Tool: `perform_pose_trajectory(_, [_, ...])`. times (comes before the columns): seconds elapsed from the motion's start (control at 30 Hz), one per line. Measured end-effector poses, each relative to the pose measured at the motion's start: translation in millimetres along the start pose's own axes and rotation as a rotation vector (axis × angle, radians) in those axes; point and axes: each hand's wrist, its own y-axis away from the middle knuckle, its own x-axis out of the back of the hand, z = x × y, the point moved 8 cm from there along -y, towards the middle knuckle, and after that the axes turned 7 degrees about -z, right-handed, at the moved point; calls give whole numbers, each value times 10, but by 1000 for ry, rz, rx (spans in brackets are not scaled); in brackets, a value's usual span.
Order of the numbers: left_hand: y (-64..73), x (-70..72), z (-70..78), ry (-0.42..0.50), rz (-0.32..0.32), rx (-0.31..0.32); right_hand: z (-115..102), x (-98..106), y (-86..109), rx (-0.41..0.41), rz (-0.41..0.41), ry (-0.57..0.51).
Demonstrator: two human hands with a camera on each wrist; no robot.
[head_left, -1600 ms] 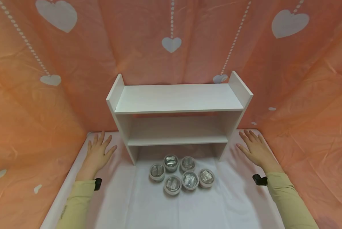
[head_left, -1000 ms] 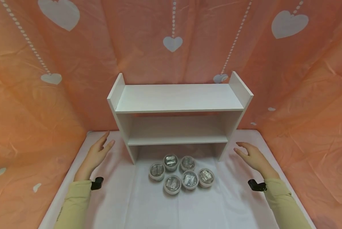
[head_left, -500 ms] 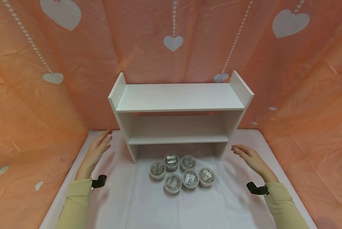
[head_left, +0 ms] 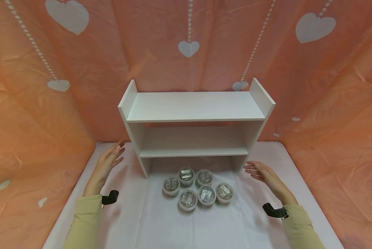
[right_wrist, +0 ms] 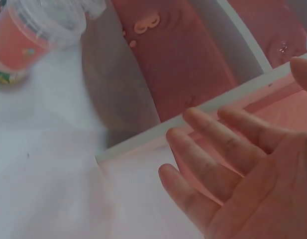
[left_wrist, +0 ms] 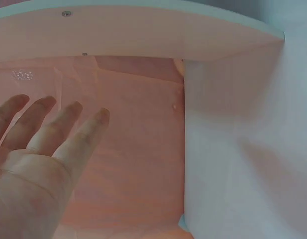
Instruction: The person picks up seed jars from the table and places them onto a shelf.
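My left hand (head_left: 105,164) is left of the white shelf unit (head_left: 195,106), palm turned inward, fingers extended and holding nothing. In the left wrist view the fingers (left_wrist: 83,137) are spread beside the unit's side panel. Right of the unit, my right hand (head_left: 268,177) has its fingers relaxed towards the unit's lower right side, with nothing in it. Several small round tubs with clear lids and silvery pieces under them, such as the front tub (head_left: 187,200), stand grouped on the white cloth. One lidded tub (right_wrist: 24,45) shows pinkish contents in the right wrist view.
The two-level unit stands against an orange curtain (head_left: 155,45) printed with white hearts. Its side panels (head_left: 262,97) rise above the top shelf. A white cloth (head_left: 167,231) covers the table, and curtain walls flank it left and right.
Both hands have turned from palm-down with spread fingers to palms facing inward. The right hand has moved left and nearer the shelf unit; the left has shifted slightly right. The tubs have not moved.
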Motion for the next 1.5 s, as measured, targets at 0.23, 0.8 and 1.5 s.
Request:
perform_pose_trajectory(0.23, [-36,-68,40,116,-3,-53,18,-127,-7,25,-18,-60])
perform_pose_trajectory(0.8, [-152,-164,151,192,31,-136,42,-356,-65,61,-76,-143])
perform_pose_trajectory(1.5, [-253,-226,113,127,69,-90,298,-643,-86,-25,-154,-237])
